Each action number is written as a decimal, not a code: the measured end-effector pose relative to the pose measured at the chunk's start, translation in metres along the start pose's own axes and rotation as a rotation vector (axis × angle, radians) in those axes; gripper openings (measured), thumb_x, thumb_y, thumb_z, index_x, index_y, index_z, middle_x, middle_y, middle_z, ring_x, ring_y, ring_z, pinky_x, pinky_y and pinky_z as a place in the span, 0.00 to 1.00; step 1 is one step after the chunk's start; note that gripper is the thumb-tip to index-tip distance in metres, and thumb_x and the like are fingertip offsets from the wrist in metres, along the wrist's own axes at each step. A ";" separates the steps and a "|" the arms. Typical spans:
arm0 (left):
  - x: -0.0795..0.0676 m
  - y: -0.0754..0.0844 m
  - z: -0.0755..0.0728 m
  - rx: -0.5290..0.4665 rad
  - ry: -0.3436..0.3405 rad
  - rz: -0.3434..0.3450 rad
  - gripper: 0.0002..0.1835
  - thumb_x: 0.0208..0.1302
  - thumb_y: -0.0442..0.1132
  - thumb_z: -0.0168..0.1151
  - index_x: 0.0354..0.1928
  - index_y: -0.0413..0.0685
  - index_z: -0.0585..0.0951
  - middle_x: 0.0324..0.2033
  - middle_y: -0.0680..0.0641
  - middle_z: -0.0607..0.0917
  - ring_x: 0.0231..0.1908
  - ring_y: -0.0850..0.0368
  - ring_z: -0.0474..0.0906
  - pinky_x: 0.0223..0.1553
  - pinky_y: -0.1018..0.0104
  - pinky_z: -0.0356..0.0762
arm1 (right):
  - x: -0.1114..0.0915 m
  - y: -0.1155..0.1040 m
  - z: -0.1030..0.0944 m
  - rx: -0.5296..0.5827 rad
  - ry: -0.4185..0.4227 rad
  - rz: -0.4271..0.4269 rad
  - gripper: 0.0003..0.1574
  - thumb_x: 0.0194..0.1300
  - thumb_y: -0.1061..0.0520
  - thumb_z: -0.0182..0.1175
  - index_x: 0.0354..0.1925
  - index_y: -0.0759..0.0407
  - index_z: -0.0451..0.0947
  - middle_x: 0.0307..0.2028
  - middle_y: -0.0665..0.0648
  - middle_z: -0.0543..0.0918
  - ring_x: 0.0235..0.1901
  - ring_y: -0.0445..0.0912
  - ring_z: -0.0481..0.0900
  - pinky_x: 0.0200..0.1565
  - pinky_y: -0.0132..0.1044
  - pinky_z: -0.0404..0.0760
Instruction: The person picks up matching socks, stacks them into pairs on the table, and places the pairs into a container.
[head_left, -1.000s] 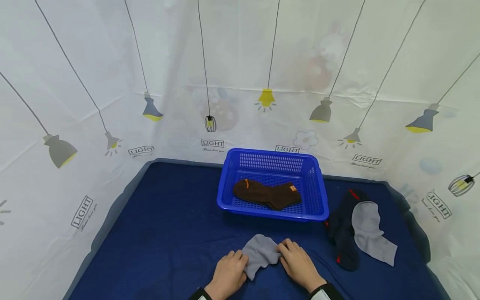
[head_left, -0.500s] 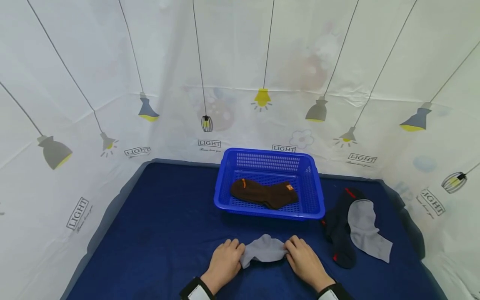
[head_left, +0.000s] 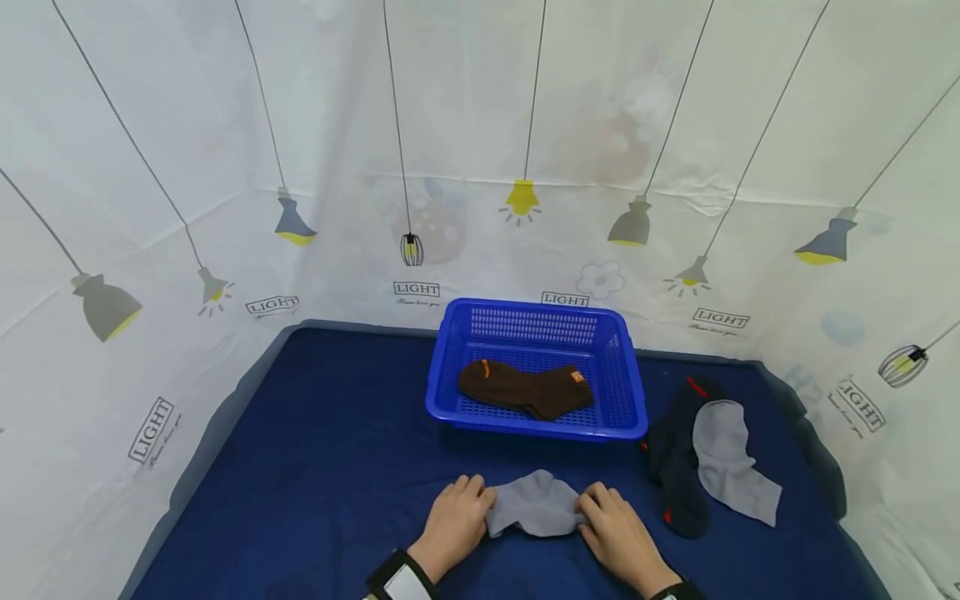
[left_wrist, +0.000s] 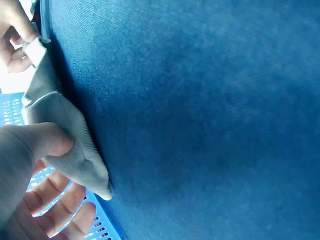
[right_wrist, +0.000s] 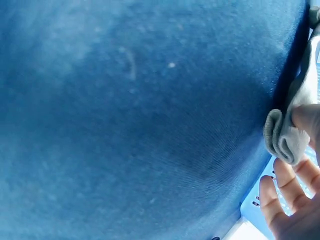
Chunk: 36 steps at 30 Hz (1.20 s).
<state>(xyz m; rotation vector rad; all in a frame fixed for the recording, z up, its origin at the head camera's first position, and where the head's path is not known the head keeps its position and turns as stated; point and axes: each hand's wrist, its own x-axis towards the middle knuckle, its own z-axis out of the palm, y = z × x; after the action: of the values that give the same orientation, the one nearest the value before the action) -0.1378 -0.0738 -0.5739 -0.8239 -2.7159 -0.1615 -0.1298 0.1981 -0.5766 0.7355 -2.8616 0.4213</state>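
The left-hand grip (head_left: pixel 454 514) and right-hand grip (head_left: pixel 611 527) each pinch, closed, an opposite end of the gray sock (head_left: pixel 537 503) between them, the blue basket (head_left: pixel 536 425) just beyond; even, gentle tension should straighten it best.

I hold a plain grey sock (head_left: pixel 536 504). At 12 o'clock: solid blue basket (head_left: pixel 536 428), containing an orange-marked brown sock (head_left: pixel 525 391). At 2 o'clock: red-marked black sockwear (head_left: pixel 671 454) and a second grey sock (head_left: pixel 727 454). Underlying cloth (head_left: pixel 337 467): plain navy. Backdrop (head_left: pixel 465 100): white, printed with grey, blue and yellow lamps (head_left: pixel 522 198).
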 end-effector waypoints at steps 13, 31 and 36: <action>-0.020 -0.002 -0.023 -0.113 -0.131 -0.074 0.15 0.46 0.45 0.70 0.28 0.55 0.71 0.25 0.57 0.65 0.23 0.63 0.59 0.23 0.72 0.59 | -0.014 0.010 -0.005 0.057 -0.004 0.058 0.23 0.46 0.52 0.71 0.42 0.44 0.76 0.38 0.43 0.72 0.32 0.37 0.68 0.32 0.33 0.70; 0.001 0.015 -0.007 -0.083 -0.135 -0.103 0.19 0.45 0.57 0.68 0.31 0.54 0.75 0.29 0.54 0.68 0.26 0.61 0.64 0.24 0.70 0.63 | -0.006 0.012 0.004 0.055 -0.039 0.047 0.17 0.49 0.56 0.68 0.38 0.46 0.76 0.35 0.43 0.71 0.31 0.36 0.68 0.31 0.33 0.70; 0.004 0.017 0.000 -0.033 -0.113 -0.109 0.15 0.46 0.52 0.68 0.28 0.54 0.75 0.26 0.53 0.69 0.24 0.59 0.65 0.22 0.68 0.62 | -0.003 0.009 0.004 0.063 -0.018 0.026 0.14 0.49 0.58 0.68 0.35 0.47 0.75 0.34 0.43 0.71 0.29 0.36 0.68 0.30 0.32 0.70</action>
<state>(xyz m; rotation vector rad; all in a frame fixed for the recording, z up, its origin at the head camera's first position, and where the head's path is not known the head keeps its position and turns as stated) -0.1311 -0.0576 -0.5721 -0.7140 -2.8737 -0.1888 -0.1320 0.2062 -0.5833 0.7163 -2.8893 0.5126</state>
